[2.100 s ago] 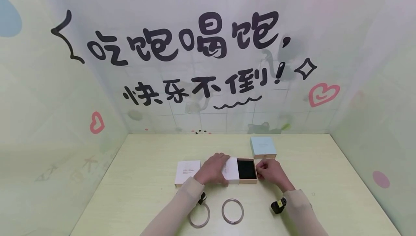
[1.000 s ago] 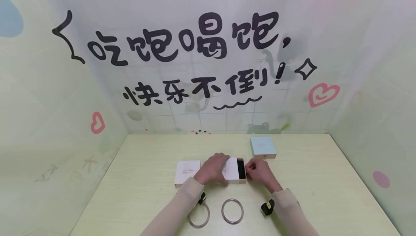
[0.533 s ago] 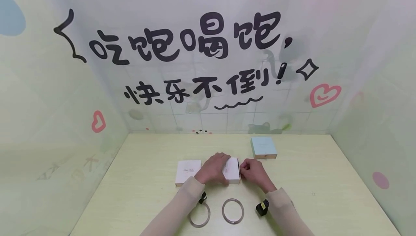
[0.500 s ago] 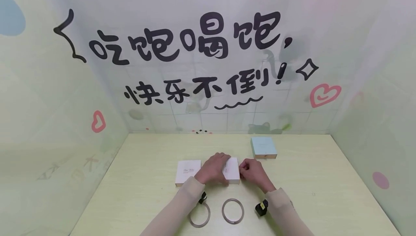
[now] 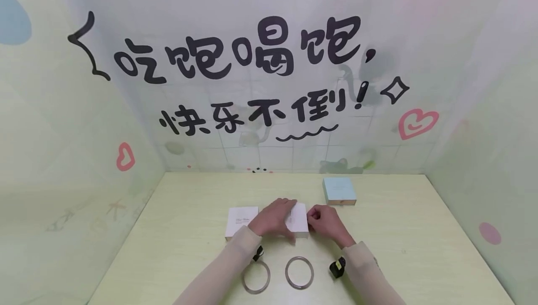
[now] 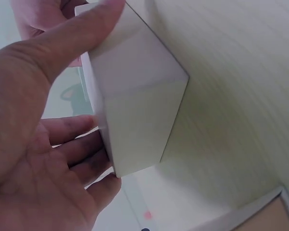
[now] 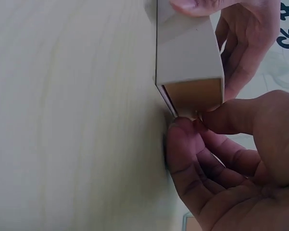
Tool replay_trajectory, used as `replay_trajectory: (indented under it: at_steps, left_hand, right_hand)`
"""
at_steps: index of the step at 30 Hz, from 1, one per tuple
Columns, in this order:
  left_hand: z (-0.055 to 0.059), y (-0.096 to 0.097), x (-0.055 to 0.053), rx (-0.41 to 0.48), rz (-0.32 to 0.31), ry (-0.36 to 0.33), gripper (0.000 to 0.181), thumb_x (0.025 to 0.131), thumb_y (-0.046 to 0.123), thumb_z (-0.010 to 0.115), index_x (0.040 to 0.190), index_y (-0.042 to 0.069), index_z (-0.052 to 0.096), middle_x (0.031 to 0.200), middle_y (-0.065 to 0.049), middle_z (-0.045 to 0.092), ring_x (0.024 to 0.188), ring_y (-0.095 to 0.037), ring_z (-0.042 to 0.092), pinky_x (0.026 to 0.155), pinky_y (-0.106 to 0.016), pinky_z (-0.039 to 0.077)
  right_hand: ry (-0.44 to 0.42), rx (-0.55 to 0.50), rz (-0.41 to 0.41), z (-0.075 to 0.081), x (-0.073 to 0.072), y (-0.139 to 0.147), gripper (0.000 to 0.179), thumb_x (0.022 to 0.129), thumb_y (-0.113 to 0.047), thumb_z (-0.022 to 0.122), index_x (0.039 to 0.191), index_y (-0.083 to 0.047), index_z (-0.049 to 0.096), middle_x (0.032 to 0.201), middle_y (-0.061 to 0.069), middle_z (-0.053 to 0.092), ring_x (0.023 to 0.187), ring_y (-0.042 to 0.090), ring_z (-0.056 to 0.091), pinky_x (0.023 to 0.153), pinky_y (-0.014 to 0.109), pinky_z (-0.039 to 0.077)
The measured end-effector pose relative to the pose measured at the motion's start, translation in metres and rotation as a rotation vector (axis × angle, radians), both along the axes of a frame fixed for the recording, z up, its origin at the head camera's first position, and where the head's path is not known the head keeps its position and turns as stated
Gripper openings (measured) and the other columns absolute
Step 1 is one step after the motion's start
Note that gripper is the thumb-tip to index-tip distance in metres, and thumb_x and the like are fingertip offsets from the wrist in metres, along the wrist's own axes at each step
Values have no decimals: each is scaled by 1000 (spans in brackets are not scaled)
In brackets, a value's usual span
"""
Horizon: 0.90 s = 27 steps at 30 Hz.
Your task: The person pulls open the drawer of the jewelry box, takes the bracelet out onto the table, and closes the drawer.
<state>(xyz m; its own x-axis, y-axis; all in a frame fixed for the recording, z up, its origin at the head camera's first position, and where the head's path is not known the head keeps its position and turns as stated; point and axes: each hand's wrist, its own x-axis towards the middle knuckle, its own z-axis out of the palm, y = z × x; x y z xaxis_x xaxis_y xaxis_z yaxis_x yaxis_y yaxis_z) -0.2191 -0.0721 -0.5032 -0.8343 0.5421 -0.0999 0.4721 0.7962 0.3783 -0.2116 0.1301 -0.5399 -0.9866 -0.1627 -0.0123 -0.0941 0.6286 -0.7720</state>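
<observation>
From right wrist only, tan box end [image 7: 192, 92]

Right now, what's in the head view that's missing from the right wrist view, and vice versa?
Head only: the left ring and right ring on the table, plus a second white box beside the left hand.

Right wrist only: the tan end face of the held white box, with right-hand fingertips at its edge; the exact contact is partly hidden.

Both: the held white box, left hand, right hand, tabletop and black wall lettering, only partial in the wrist view.
</observation>
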Motion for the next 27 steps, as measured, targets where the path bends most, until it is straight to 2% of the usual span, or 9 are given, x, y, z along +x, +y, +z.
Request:
replay_trajectory:
  at_steps: [4, 7, 9, 13, 16, 18, 23, 27]
  left_hand:
    - [2, -4, 0, 21, 15, -8, 121, 62, 45, 98, 158, 4, 36, 161, -16, 42, 153, -34, 32, 123, -46, 34]
    - [3, -8, 1, 78, 63, -18, 122, 64, 47, 96, 160, 7, 32, 164, -18, 33, 156, -37, 23, 122, -51, 34]
    - [3, -9, 4, 136, 105, -24, 119, 67, 47, 95, 160, 8, 32, 163, -20, 32, 153, -38, 25, 117, -53, 40]
    - [4, -11, 13, 258, 231, -44, 109, 73, 42, 92, 158, 5, 36, 155, -21, 37, 144, -38, 34, 110, -55, 46]
    - [4, -10, 21, 309, 327, -52, 104, 76, 39, 91, 156, 1, 37, 150, -23, 40, 139, -40, 39, 109, -55, 46]
    - [4, -9, 27, 316, 370, -45, 102, 77, 38, 90, 155, -3, 36, 147, -25, 41, 136, -41, 43, 108, -55, 47]
    - [2, -3, 41, 305, 412, -33, 95, 83, 31, 86, 151, -12, 35, 139, -31, 46, 126, -45, 53, 105, -54, 49]
    - [0, 3, 48, 306, 429, -25, 85, 86, 25, 83, 144, -19, 39, 128, -35, 51, 112, -45, 60, 97, -55, 53]
  right_hand:
    - [24, 8, 38, 11, -1, 4, 4, 94, -9, 70, 94, -6, 73, 80, 1, 70, 73, 11, 62, 64, 26, 52]
    - [41, 9, 84, 21, -2, 8, 14, 93, -13, 71, 105, -5, 72, 95, 5, 73, 84, 16, 67, 73, 31, 56]
    - [58, 16, 124, 26, -3, 11, 25, 93, -15, 73, 115, -4, 70, 107, 9, 72, 93, 21, 68, 79, 36, 58]
    - [80, 24, 244, 32, -10, 16, 48, 91, -16, 74, 136, -4, 62, 130, 18, 65, 110, 34, 66, 90, 45, 59]
    - [84, 34, 334, 34, -16, 18, 56, 91, -16, 74, 144, -6, 57, 140, 19, 58, 122, 40, 60, 98, 52, 55]
    - [72, 33, 384, 34, -20, 19, 59, 91, -15, 74, 147, -8, 55, 143, 18, 55, 127, 42, 57, 103, 55, 52]
    - [42, 38, 498, 33, -30, 20, 56, 91, -12, 72, 145, -7, 56, 145, 15, 53, 133, 42, 53, 109, 58, 46]
    - [23, 44, 543, 31, -36, 20, 54, 89, -10, 72, 141, -4, 59, 143, 14, 56, 132, 38, 55, 110, 57, 46]
